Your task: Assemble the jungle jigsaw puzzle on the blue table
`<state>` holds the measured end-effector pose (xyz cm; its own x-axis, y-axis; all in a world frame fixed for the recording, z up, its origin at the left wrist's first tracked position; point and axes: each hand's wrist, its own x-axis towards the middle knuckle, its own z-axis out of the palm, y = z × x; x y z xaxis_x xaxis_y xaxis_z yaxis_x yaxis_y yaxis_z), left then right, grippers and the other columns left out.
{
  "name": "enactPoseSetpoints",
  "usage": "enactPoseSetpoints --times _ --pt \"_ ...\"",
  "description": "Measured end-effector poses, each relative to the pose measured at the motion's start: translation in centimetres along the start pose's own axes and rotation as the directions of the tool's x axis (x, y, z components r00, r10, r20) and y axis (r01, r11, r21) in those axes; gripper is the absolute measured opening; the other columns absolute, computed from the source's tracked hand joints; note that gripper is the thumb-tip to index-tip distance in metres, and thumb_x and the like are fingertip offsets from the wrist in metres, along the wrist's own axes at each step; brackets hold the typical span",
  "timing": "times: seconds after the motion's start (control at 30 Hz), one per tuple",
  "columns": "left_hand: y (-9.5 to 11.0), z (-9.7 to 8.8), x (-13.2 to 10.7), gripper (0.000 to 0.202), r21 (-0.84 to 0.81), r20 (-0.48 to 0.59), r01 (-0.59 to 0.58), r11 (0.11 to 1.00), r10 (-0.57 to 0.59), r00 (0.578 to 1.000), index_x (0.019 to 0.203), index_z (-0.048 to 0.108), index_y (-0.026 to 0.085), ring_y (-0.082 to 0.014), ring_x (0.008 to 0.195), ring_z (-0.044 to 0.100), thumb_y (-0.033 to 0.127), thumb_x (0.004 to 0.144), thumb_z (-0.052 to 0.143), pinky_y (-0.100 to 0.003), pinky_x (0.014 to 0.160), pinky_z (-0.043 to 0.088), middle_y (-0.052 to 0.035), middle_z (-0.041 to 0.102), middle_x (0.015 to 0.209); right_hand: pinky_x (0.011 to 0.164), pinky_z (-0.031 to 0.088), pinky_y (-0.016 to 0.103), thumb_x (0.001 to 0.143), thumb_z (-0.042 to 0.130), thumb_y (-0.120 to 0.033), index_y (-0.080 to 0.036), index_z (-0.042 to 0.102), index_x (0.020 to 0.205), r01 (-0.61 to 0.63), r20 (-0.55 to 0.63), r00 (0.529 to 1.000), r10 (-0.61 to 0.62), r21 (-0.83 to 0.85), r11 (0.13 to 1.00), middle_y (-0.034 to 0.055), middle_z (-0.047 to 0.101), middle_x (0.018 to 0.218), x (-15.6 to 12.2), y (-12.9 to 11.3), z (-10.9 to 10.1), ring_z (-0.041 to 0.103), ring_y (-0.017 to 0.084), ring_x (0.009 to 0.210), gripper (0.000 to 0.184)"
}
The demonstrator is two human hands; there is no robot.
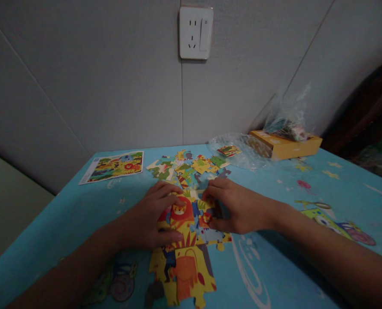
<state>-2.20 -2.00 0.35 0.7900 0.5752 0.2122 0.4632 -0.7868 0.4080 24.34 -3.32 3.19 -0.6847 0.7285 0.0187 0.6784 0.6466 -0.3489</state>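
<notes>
On blue worktop point(274, 257), near centre, left hand point(152, 216) lies flat on assembled puzzle section point(187, 257), fingers apart, touching lion piece point(179, 209). Right hand point(236, 206) curls over the section's right edge, fingertips and thumb on it; cannot tell if clamped or just pressing. Loose pieces point(191, 165) lie just behind both hands. Reference picture point(115, 166) back left, yellow box point(285, 146) back right by wall.

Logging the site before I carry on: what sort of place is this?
Probably a home, perhaps a child's play corner: a blue cartoon-printed table against a grey wall with a power socket, a half-built animal jigsaw on it, plus a yellow box and a picture sheet.
</notes>
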Motion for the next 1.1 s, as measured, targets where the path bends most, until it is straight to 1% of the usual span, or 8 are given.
enactPoseSetpoints --times 0.1,0.2,0.33,0.47,0.57,0.67,0.8,1.1 --pt "0.1 0.0 0.1 0.05 -0.016 -0.003 -0.008 1.0 0.008 1.0 0.115 0.057 0.021 -0.0279 0.124 0.043 0.039 0.073 0.078 -0.045 0.108 0.035 -0.0091 0.054 0.13 0.076 0.043 0.035 0.072 0.073 -0.027 -0.011 0.059 0.1 0.011 -0.013 1.0 -0.011 0.049 0.999 0.011 0.057 0.096 0.1 -0.1 0.3 0.051 0.022 0.084 0.036" --pt "0.2 0.0 0.1 0.045 -0.02 -0.008 -0.012 1.0 0.012 1.0 0.111 0.059 0.021 -0.0273 0.122 0.043 0.037 0.074 0.078 -0.044 0.107 0.036 -0.0083 0.055 0.128 0.074 0.042 0.034 0.07 0.073 -0.022 -0.012 0.055 0.095 0.028 -0.063 0.998 -0.024 0.066 0.997 0.0095 0.056 0.093 0.1 -0.1 0.4 0.049 0.02 0.082 0.033" --pt "0.1 0.0 0.0 0.042 -0.014 -0.008 -0.012 1.0 0.012 1.0 0.109 0.06 0.021 -0.028 0.123 0.043 0.035 0.073 0.078 -0.045 0.107 0.036 -0.0086 0.053 0.129 0.075 0.041 0.034 0.072 0.069 -0.018 -0.014 0.054 0.094 0.038 -0.115 0.993 -0.03 0.067 0.997 0.0091 0.055 0.093 0.3 0.1 0.7 0.048 0.021 0.084 0.027" --pt "0.2 0.1 -0.2 0.043 -0.009 -0.007 -0.011 1.0 0.011 1.0 0.11 0.061 0.021 -0.0288 0.123 0.042 0.034 0.073 0.078 -0.047 0.108 0.035 -0.0086 0.053 0.13 0.077 0.041 0.034 0.076 0.065 -0.018 -0.013 0.056 0.097 0.027 -0.144 0.989 -0.018 0.06 0.998 0.0095 0.054 0.095 0.5 0.3 1.4 0.049 0.021 0.086 0.023" --pt "0.3 0.0 -0.2 0.043 -0.009 -0.004 -0.009 1.0 0.009 1.0 0.111 0.061 0.021 -0.0288 0.123 0.043 0.034 0.074 0.077 -0.048 0.108 0.035 -0.009 0.053 0.131 0.077 0.041 0.034 0.078 0.063 -0.019 -0.013 0.056 0.096 0.005 -0.166 0.986 0.001 0.039 0.999 0.0089 0.054 0.093 0.6 0.3 1.8 0.048 0.021 0.084 0.02" --pt "0.3 0.0 -0.1 0.042 -0.009 0.005 -0.003 1.0 0.003 1.0 0.11 0.061 0.021 -0.0289 0.123 0.043 0.034 0.074 0.077 -0.048 0.108 0.035 -0.0093 0.053 0.131 0.077 0.041 0.035 0.079 0.063 -0.021 -0.013 0.057 0.099 -0.006 -0.169 0.986 0.009 0.02 1.0 0.009 0.054 0.093 0.7 0.3 1.9 0.049 0.022 0.084 0.022" --pt "0.3 0.0 -0.1 0.04 -0.012 0.005 -0.002 1.0 0.002 1.0 0.108 0.062 0.02 -0.0291 0.123 0.043 0.034 0.074 0.077 -0.048 0.108 0.035 -0.009 0.053 0.13 0.081 0.042 0.038 0.081 0.062 -0.024 -0.013 0.06 0.105 -0.023 -0.158 0.987 0.024 0.012 1.0 0.0106 0.055 0.097 0.8 0.4 1.9 0.051 0.024 0.089 0.027" --pt "0.2 -0.1 -0.1 0.036 -0.015 0.002 -0.002 1.0 0.002 1.0 0.106 0.063 0.021 -0.0285 0.122 0.043 0.034 0.074 0.076 -0.046 0.107 0.035 -0.0084 0.053 0.13 0.084 0.042 0.04 0.083 0.061 -0.026 -0.013 0.063 0.108 -0.08 -0.155 0.985 0.077 -0.013 0.997 0.011 0.056 0.096 0.9 0.3 1.8 0.052 0.025 0.091 0.028"
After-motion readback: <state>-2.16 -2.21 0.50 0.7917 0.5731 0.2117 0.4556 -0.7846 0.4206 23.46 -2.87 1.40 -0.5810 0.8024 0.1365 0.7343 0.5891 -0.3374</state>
